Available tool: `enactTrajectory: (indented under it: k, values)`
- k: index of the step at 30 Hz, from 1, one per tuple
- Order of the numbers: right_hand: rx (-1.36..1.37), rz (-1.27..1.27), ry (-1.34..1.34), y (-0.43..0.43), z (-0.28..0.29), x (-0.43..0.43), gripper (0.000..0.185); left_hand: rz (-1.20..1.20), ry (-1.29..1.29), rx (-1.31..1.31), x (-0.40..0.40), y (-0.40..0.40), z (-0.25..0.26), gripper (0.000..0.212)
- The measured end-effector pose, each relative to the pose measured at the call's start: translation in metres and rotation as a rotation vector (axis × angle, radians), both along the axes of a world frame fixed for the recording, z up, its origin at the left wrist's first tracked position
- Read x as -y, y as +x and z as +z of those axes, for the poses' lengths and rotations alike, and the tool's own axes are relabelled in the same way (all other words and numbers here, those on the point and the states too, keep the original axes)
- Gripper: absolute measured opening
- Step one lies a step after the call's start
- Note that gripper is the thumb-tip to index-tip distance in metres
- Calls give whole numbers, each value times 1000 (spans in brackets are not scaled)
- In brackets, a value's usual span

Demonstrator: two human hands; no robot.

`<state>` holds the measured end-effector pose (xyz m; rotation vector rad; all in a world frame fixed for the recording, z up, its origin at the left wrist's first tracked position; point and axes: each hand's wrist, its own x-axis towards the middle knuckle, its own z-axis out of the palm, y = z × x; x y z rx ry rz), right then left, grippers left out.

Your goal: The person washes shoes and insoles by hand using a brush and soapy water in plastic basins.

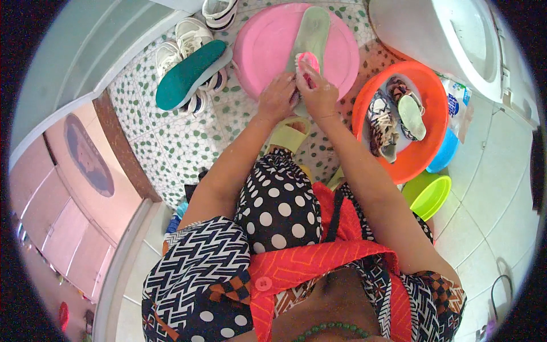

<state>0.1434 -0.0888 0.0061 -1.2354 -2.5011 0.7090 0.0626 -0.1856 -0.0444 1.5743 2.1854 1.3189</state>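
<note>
A pale green shoe insole (316, 28) lies lengthwise across a round pink plastic surface (263, 47), perhaps an upturned basin or a lid. My right hand (317, 92) grips a bright pink brush (310, 60) with pale bristles, pressed against the insole's middle. Whitish suds cover parts of my fingers. Close beside it, my left hand (277, 97) is curled at the insole's near end and appears to pinch it; the fingertips are partly hidden. Below my hands, a pale yellow slipper (288, 136) is on my foot.
White sneakers (192, 36) stand at left, a teal insole (188, 79) resting across them. At right, an orange basin (432, 147) holds patterned shoes (378, 122) in cloudy water. Beyond are a lime-green container (429, 197), a blue one (444, 151) and a white fixture (476, 40).
</note>
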Motion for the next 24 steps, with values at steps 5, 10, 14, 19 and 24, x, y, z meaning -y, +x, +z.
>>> enactTrajectory:
  k: [5, 10, 14, 19, 24]
  values:
    - [147, 29, 166, -13, -10, -18, 27, -53, -252, -1, -4, 2, 8, 23]
    - [42, 35, 203, -41, -12, -34, 24, 27, -89, -96, 1, 4, -8, 20]
    - [128, -12, 195, -64, -16, -58, 26, 1, -147, 15, 5, 9, -11, 32]
    - [126, -49, 378, -87, -28, -83, 26, -39, -338, 35, 2, 8, -7, 31]
    - [54, -74, 335, -118, -26, -97, 26, 44, -150, -51, 8, 5, -7, 19]
